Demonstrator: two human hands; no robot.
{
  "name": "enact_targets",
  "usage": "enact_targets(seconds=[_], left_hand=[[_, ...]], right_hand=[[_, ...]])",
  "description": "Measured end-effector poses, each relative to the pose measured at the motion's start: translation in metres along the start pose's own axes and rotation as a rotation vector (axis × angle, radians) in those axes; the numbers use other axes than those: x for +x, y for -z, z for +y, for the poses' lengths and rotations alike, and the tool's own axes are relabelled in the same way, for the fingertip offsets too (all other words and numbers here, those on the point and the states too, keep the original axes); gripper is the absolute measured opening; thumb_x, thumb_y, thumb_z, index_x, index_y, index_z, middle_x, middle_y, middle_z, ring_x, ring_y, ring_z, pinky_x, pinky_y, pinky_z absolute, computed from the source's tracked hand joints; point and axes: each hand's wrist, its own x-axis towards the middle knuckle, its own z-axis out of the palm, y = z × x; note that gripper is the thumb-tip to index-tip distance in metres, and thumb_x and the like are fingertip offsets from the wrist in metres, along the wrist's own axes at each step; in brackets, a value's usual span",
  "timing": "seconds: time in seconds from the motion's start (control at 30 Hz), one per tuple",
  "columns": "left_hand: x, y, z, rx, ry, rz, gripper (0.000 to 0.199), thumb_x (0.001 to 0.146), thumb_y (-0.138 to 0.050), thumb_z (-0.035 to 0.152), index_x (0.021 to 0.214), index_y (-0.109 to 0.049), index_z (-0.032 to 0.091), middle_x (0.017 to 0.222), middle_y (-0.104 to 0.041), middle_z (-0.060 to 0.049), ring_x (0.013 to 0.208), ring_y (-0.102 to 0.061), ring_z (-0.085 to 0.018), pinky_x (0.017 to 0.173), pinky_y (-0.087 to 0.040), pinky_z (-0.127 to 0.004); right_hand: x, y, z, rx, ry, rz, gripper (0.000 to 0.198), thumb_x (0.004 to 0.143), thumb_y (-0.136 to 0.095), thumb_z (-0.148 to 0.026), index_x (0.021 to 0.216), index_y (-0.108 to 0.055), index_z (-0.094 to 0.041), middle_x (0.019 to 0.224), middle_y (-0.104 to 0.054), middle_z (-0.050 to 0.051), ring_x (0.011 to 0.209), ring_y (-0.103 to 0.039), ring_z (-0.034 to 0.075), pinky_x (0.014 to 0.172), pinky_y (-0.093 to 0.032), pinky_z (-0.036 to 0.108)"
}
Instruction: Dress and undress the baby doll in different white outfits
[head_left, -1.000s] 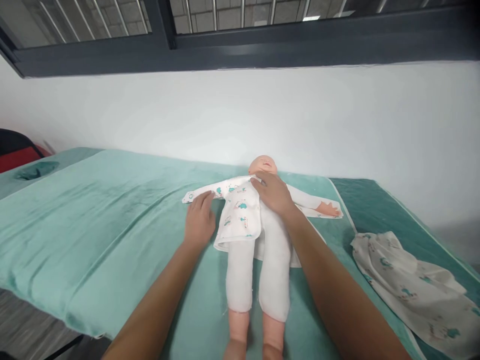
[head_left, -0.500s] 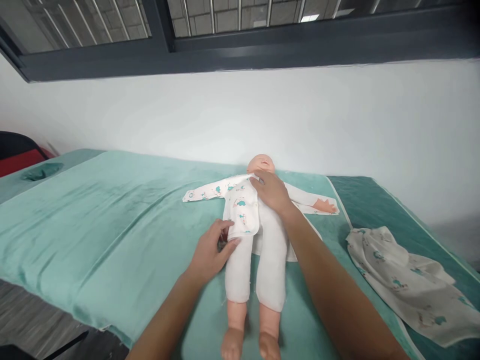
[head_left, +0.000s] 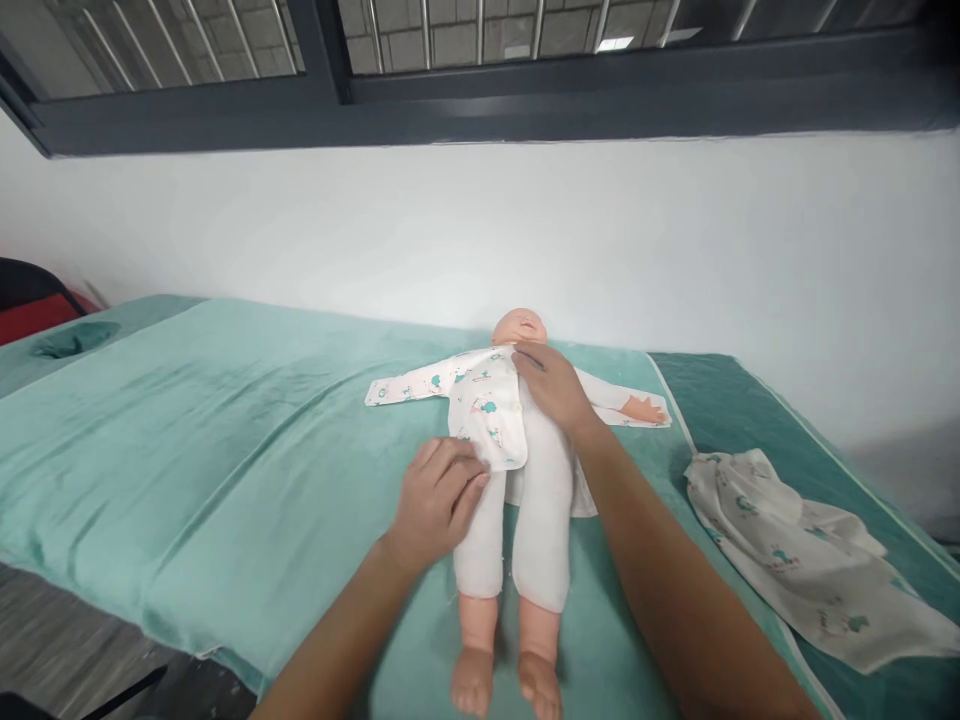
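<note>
A baby doll (head_left: 544, 540) lies on its back, head toward the wall, with a white cloth body and bare plastic feet. A white printed baby shirt (head_left: 484, 405) covers one half of its chest, with the sleeve on the left spread out flat. At the shirt's lower left edge, my left hand (head_left: 442, 495) has its fingers curled onto the cloth; the fingertips are partly hidden. My right hand (head_left: 553, 385) is closed at the neckline, just below the doll's chin, on the shirt's front edge. On the right, the doll's hand (head_left: 645, 410) lies over the other sleeve.
A second printed cloth garment (head_left: 810, 560) lies crumpled at the right. Green covers (head_left: 225, 420) spread over the bed, which has a hole (head_left: 75, 340) at its far left. Behind stand a white wall (head_left: 337, 230) and a barred window. Something red and black (head_left: 34, 305) is at the left edge.
My left hand has moved slightly right and turned over the shirt's lower edge. The shirt's front panel has shifted a little to the right. My right hand stays near the neckline.
</note>
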Motion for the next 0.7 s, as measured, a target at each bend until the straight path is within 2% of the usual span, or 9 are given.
enact_targets(seconds=[0.07,0.17,0.23,0.33,0.5,0.6,0.7], left_hand=[[0.004,0.0,0.0,-0.06,0.065,-0.022,0.017,0.093,-0.05,0.013,0.106,-0.059,0.019,0.113,-0.064,-0.01,0.106,-0.057,-0.021,0.09,-0.048,-0.041],[0.014,-0.004,0.0,-0.159,0.196,-0.063,0.024,0.097,-0.046,0.021,0.117,-0.059,0.021,0.13,-0.06,-0.01,0.124,-0.053,-0.02,0.105,-0.044,-0.042],[0.025,-0.008,-0.001,-0.21,0.274,-0.099,0.027,0.098,-0.044,0.027,0.12,-0.059,0.022,0.136,-0.058,-0.009,0.13,-0.05,-0.019,0.111,-0.04,-0.041],[0.044,-0.012,-0.006,-0.271,0.379,-0.156,0.033,0.098,-0.043,0.035,0.124,-0.059,0.021,0.141,-0.056,-0.007,0.134,-0.047,-0.019,0.116,-0.035,-0.039],[0.083,-0.019,-0.023,-0.277,0.539,-0.183,0.04,0.096,-0.044,0.039,0.128,-0.058,0.02,0.139,-0.058,-0.006,0.129,-0.052,-0.021,0.113,-0.037,-0.037],[0.107,-0.024,-0.033,-0.249,0.594,-0.229,0.042,0.095,-0.044,0.041,0.128,-0.06,0.021,0.129,-0.065,-0.006,0.117,-0.06,-0.023,0.106,-0.043,-0.039],[0.133,-0.032,-0.04,-0.224,0.557,-0.293,0.039,0.093,-0.045,0.039,0.124,-0.061,0.021,0.13,-0.065,-0.005,0.118,-0.059,-0.024,0.107,-0.042,-0.039]], right_hand=[[-0.006,0.006,0.012,0.032,-0.066,0.125,0.036,0.09,-0.044,-0.039,0.111,-0.067,-0.021,0.123,-0.066,0.008,0.115,-0.057,0.023,0.101,-0.04,0.038],[-0.016,0.02,0.032,-0.091,-0.228,0.304,0.041,0.089,-0.043,-0.04,0.111,-0.066,-0.015,0.115,-0.066,0.015,0.107,-0.06,0.026,0.097,-0.042,0.04],[-0.025,0.029,0.043,-0.208,-0.364,0.297,0.047,0.091,-0.039,-0.043,0.118,-0.062,-0.012,0.109,-0.068,0.019,0.105,-0.061,0.031,0.094,-0.042,0.044],[-0.04,0.035,0.049,-0.253,-0.495,0.156,0.059,0.092,-0.037,-0.049,0.134,-0.05,-0.009,0.106,-0.069,0.022,0.106,-0.062,0.036,0.092,-0.043,0.048],[-0.053,0.027,0.037,-0.048,-0.36,0.028,0.059,0.094,-0.035,-0.044,0.145,-0.038,-0.014,0.121,-0.066,0.017,0.115,-0.059,0.031,0.097,-0.041,0.043],[-0.051,0.02,0.035,0.109,-0.279,0.027,0.054,0.092,-0.038,-0.039,0.141,-0.041,-0.017,0.111,-0.068,0.011,0.102,-0.062,0.025,0.092,-0.043,0.04],[-0.049,0.015,0.039,0.281,-0.212,0.027,0.042,0.09,-0.043,-0.038,0.128,-0.046,-0.02,0.099,-0.066,0.005,0.088,-0.06,0.02,0.084,-0.045,0.035]])
